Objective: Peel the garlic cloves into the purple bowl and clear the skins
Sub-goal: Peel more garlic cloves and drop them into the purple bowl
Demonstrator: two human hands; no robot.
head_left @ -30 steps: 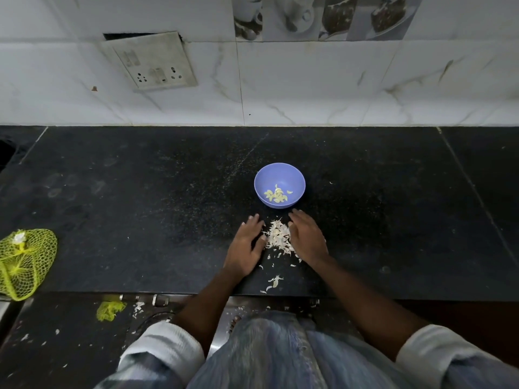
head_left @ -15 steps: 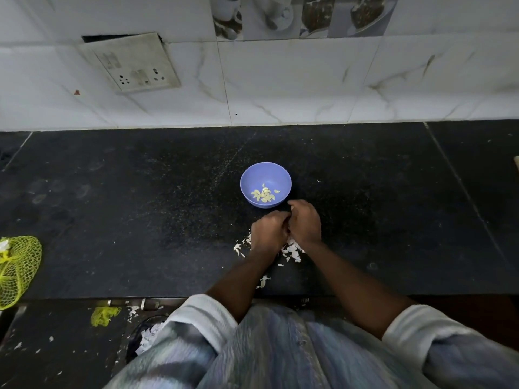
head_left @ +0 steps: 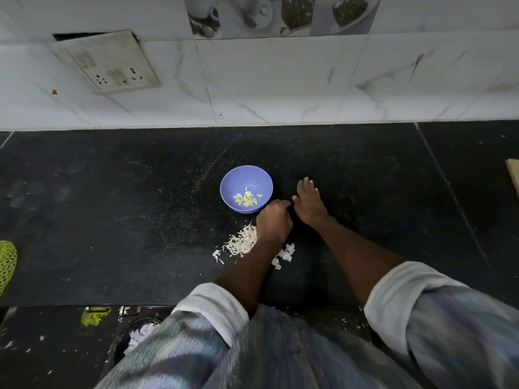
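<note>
A purple bowl stands on the black counter with several peeled garlic cloves in it. Just right of the bowl, my left hand is curled into a fist, knuckles up; nothing shows inside it. My right hand lies beside it with straight fingers flat on the counter, thumb touching the left hand. A loose pile of white garlic skins sits left of my left wrist, and a few more skins lie to its right.
A yellow-green mesh bag lies at the counter's left edge. A wooden edge pokes in at the right. Below the counter front are a dark bin holding skins and a yellow scrap. A socket plate is on the tiled wall.
Both hands first closed together over the skin pile. Now they have shifted up and right beside the bowl; the left stays curled and the right has flattened out. The camera moved closer.
</note>
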